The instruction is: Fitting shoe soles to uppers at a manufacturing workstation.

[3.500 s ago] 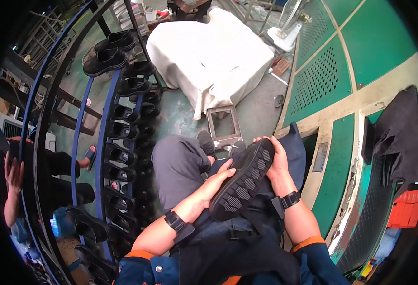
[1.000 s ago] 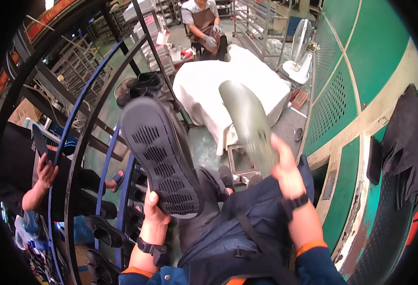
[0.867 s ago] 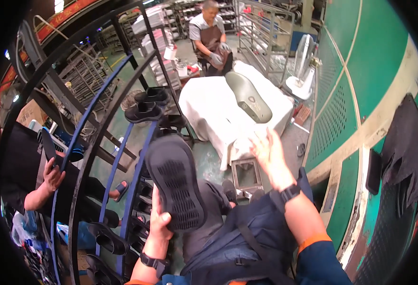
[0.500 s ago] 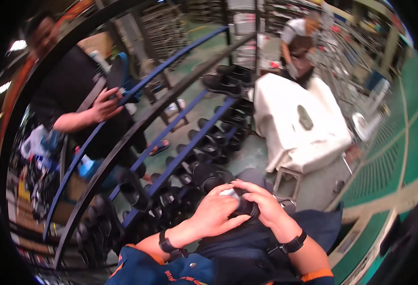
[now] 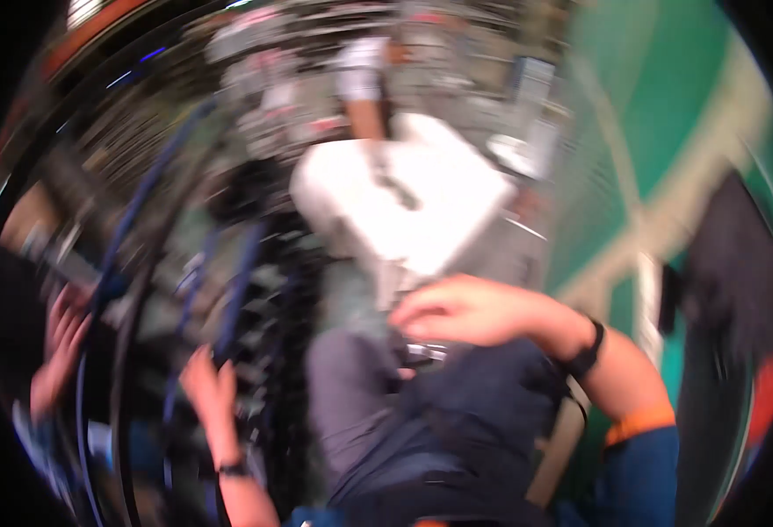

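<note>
My left hand is stretched out to the left, beside the dark shoes on the blue-barred rack. Motion smears its fingers, and I cannot tell whether it holds anything. My right hand hovers above my lap, pointing left. Its fingers are loosely bent with a gap beside the thumb, and nothing shows in them. Just below it is a small shiny metal thing, too blurred to name. Rows of dark shoes run along the rack, blurred together.
Ahead stands a white-covered table with a greyish-green piece on it; a person in a white top is behind. At far left, another person's hand is near the rack's dark rail. Dark cloth hangs at right.
My hands have parted from the dark round thing with a silvery part that they held; it no longer shows clearly. My left hand went left to the rack. The view has swung right.
</note>
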Demonstrator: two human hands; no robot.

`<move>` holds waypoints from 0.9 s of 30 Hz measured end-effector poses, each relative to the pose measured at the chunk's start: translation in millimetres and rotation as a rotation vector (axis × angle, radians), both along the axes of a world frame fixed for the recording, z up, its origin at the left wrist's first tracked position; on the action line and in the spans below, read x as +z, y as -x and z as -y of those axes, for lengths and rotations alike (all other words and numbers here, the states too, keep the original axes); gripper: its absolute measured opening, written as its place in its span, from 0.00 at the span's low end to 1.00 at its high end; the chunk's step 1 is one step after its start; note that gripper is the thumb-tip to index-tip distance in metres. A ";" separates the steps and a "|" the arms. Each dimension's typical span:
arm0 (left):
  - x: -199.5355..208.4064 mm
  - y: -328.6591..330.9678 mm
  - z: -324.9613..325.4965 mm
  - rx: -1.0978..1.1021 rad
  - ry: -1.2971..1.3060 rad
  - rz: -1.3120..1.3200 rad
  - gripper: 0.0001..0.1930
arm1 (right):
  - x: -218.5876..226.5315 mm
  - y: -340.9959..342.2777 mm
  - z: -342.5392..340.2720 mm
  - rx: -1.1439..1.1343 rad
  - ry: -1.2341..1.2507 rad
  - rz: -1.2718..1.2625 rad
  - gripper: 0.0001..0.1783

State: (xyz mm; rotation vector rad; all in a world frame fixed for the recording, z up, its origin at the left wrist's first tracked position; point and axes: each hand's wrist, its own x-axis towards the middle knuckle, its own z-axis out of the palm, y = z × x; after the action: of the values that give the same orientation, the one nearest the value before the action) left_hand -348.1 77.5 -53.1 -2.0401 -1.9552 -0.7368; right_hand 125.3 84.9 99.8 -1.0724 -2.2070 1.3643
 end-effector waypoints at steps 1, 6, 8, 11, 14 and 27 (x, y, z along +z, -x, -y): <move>-1.7 -7.9 4.1 -0.060 -0.016 0.024 0.26 | 8.2 -19.1 3.5 -0.003 -0.185 -0.011 0.18; 0.4 -104.7 -8.6 -0.590 0.147 0.272 0.17 | 76.1 -153.2 56.8 -0.544 0.026 -0.011 0.19; 19.8 -159.9 -4.5 -0.709 0.281 0.261 0.17 | 95.3 -223.9 114.1 -0.857 0.035 -0.066 0.20; 7.7 -200.8 -8.1 -0.871 0.238 0.076 0.17 | 81.2 -334.8 207.6 -1.383 -0.128 -0.149 0.17; 6.6 -229.3 -6.2 -0.841 0.141 -0.090 0.14 | 47.0 -444.0 317.4 -2.002 -0.369 0.076 0.15; 17.9 -262.1 -7.1 -0.770 0.153 -0.139 0.13 | 4.4 -535.9 378.7 -1.977 -0.145 0.277 0.40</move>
State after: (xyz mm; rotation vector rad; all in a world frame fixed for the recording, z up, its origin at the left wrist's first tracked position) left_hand -86.0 84.5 -35.3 -2.8715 -1.1434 -0.5522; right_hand 661.1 -293.8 104.2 -2.2390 -0.3850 0.0723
